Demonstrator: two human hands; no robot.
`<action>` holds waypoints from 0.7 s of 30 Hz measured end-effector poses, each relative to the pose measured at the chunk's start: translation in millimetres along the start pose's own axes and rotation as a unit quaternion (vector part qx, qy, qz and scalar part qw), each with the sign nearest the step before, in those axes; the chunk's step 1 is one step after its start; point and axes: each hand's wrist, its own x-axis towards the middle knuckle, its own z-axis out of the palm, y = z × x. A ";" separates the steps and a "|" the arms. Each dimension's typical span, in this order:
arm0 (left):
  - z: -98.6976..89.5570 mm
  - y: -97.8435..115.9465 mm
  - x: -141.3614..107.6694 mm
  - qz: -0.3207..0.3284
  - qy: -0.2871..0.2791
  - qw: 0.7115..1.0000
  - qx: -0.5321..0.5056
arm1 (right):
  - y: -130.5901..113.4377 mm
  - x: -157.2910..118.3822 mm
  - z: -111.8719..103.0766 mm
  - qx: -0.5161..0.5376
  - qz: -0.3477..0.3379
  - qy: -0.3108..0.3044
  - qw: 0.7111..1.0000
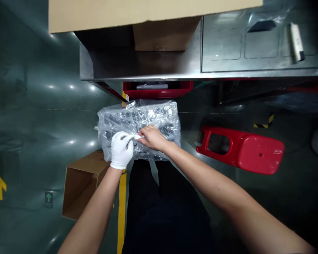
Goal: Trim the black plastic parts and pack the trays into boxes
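A large clear plastic bag (161, 116) wraps a boxy load with dark and grey parts showing through, low in front of my legs. My left hand (121, 150), in a white glove, is closed over the middle of the bag, thumb and fingers pinching. Bare and close beside it, my right hand (153, 137) pinches the same spot with thumb and forefinger. A short whitish twist runs between the two hands; it looks like gathered bag film, though its exact kind is hard to make out.
Ahead stands a metal workbench (148, 67) carrying a cardboard box (148, 14) and a white marker-like object (296, 42). Beneath its edge is a red bin (159, 93). A red stool (261, 154) lies to the right, an open carton (81, 187) to the left.
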 end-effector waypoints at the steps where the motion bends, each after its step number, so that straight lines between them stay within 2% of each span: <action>1: -2.3 2.7 1.3 0.023 -0.008 1.000 -0.006 | 1.3 -1.5 -0.9 0.009 -0.006 0.007 1.000; 6: -0.9 8.8 12.6 0.110 -0.054 0.992 0.016 | 3.0 -5.9 -7.6 0.046 -0.004 -0.010 0.999; 9: 6.7 6.8 18.1 0.113 -0.048 0.991 0.051 | 5.2 -4.1 -10.7 0.058 -0.007 -0.030 0.998; 12: 13.6 3.4 21.2 0.101 -0.047 0.993 0.042 | 7.1 -3.3 -15.1 0.058 -0.014 -0.037 0.998; 17: 15.3 -0.9 22.1 0.090 -0.040 0.995 0.006 | -3.7 -3.8 -29.9 -0.054 -0.082 -0.005 0.995; 19: 12.4 -1.7 22.1 0.089 -0.043 0.995 -0.005 | -11.9 -0.4 -35.3 -0.114 -0.104 -0.028 0.988; 21: 9.0 -3.3 22.6 0.090 -0.047 0.994 -0.033 | -18.7 5.3 -37.2 -0.143 -0.094 -0.067 0.983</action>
